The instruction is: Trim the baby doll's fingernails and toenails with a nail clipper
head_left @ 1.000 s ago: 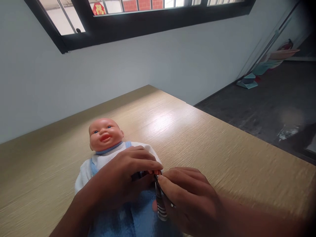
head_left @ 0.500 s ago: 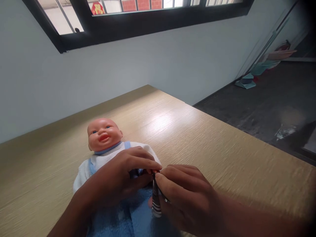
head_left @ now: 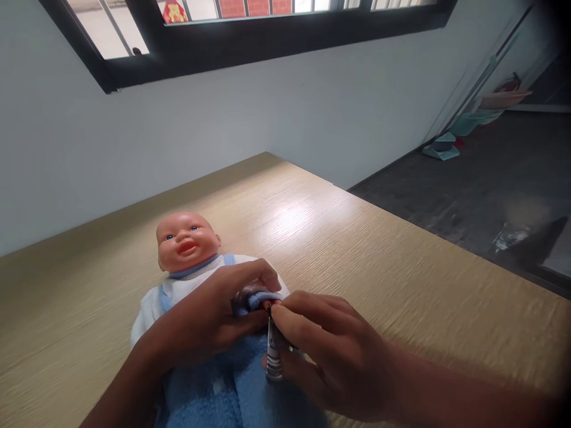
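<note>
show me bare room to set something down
Widest: table right of the doll, beyond the right hand, to the far corner and right edge. Also left of the doll, up to the wall. Crowded: over the doll, where the left hand, right hand and metal clipper cluster.

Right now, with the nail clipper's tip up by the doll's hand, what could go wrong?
The blue cuff sits right beside the tip of the nail clipper, so its fabric might get nipped. The thumb of the left hand is also close, so a slip could pinch it. Little of the doll's hand shows, so a misplaced cut may go unnoticed.
</note>
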Demonstrator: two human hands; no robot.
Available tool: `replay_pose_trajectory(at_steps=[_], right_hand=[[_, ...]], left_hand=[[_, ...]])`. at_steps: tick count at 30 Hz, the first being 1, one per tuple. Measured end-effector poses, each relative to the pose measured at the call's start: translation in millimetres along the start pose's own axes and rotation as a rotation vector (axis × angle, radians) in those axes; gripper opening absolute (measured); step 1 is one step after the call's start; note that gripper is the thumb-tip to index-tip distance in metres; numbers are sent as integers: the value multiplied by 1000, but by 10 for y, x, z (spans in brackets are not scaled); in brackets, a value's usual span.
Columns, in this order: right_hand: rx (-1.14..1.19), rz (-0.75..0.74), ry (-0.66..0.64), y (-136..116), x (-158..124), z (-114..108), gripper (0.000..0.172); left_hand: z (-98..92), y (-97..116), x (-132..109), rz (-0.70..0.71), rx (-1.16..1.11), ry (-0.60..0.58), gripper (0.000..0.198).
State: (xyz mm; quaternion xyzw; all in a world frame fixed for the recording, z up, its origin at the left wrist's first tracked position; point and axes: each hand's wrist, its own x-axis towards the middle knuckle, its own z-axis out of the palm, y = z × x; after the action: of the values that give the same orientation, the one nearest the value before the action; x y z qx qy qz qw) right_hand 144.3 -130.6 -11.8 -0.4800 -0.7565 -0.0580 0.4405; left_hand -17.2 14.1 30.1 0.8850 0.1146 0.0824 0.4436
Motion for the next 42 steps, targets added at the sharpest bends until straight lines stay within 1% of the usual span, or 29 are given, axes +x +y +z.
replay_pose_trajectory(at_steps=[2,5,10,14,17,23,29,32,34,37,39,40,41,42], right_hand=[[45,25,-42,12,21,0,17],[83,19,-26,30,38,-2,15],[136,-34,-26,42,14,-6,20],[171,5,-40,52,6,-1,10],[207,-7,-62,57,25,0,15],[203,-18,-104,53,57,-31,20],[181,-5,-128,108,0,6,19],[193,-9,-75,150,-13,72,17],[203,-21,-4,150,7,86,18],[257,-9,144,46,41,-26,17],[313,55,259,-109,15,-183,13],[337,115,305,-205,-23,-272,11],[368,193,330,-307,-79,-358,8],[408,284,319,-411,-154,-438,7]], left_hand=[[2,-8,0,-1,-19,-2,5],[-1,-7,10,17,-30,-31,4],[-4,5,16,18,-59,-55,7],[7,3,10,18,-50,-47,6],[9,-5,10,19,-41,-46,8],[4,-11,8,37,-28,-31,12],[13,-29,7,90,20,2,5],[7,-34,-9,117,148,60,2],[20,-7,-27,99,270,109,6],[110,108,-57,21,402,170,12],[213,231,-80,-66,500,179,13],[266,303,-96,-111,554,170,15],[315,378,-118,-149,605,156,18],[355,455,-151,-182,644,144,19]])
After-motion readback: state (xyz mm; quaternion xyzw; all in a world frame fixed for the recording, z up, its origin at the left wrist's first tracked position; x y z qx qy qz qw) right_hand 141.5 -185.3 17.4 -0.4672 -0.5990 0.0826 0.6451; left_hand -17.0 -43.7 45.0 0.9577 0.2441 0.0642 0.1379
